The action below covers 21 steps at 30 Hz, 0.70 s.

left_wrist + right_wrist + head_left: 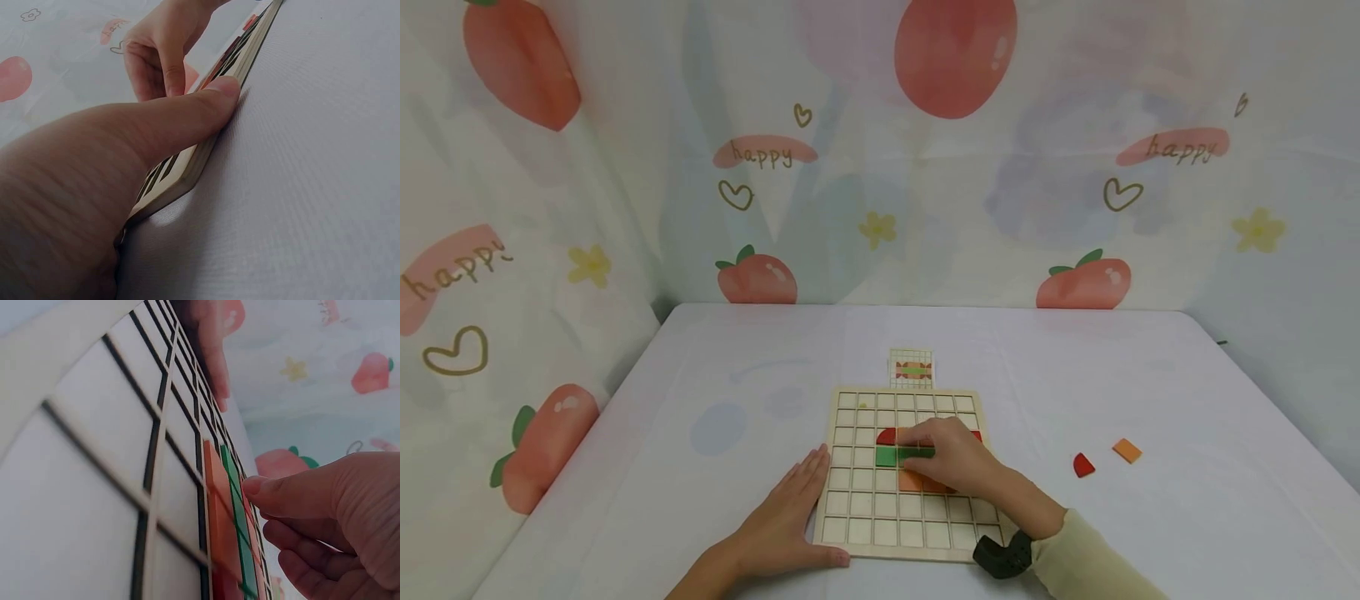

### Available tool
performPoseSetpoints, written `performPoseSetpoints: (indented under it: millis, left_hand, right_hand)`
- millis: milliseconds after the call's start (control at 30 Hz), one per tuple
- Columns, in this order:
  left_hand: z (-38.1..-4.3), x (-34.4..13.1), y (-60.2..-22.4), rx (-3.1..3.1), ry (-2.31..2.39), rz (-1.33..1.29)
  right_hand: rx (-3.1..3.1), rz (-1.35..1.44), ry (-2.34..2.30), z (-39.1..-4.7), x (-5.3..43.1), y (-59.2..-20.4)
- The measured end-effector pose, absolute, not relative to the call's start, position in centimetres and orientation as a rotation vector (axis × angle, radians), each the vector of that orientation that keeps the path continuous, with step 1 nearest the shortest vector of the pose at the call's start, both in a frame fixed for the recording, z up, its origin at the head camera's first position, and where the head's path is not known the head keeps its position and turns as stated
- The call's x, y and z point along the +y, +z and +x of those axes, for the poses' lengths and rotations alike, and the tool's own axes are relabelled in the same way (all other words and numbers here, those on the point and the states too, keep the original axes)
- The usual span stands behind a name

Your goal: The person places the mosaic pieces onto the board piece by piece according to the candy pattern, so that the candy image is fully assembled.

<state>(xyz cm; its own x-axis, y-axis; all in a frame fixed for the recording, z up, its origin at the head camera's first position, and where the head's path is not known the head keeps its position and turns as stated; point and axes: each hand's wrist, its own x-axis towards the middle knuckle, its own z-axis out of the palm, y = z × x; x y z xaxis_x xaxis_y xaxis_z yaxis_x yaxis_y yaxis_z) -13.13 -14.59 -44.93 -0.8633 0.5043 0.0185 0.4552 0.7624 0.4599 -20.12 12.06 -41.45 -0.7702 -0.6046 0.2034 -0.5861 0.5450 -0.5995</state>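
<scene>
A pale wooden grid board (861, 531) lies on the white table. It holds red (887, 436), green (886, 456) and orange (910, 481) tiles in neighbouring rows. My left hand (782, 517) rests against the board's left side, fingers fairly straight, thumb along the front edge; the left wrist view shows the thumb (187, 115) on that edge. Over the tiles is my right hand (958, 458), thumb and index finger bent down with green showing between them. In the right wrist view the thumb tip (253, 486) is close beside the tile rows. Whether a tile is pinched is hidden.
A small pattern card (912, 367) lies behind the board, showing a red, orange and green figure. A loose red piece (1083, 465) and an orange square tile (1127, 451) are on the table to the right. A black curved object (1002, 556) is by the right wrist.
</scene>
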Motion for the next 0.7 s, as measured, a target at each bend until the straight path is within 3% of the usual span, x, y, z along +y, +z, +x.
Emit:
performPoseSetpoints:
  millis: [700]
  left_hand:
    - [-13.0,-14.5,-45.0,2.864,0.700,0.761]
  right_hand:
    - [2.944,-0.655,-1.021,-18.4,19.0,-40.4]
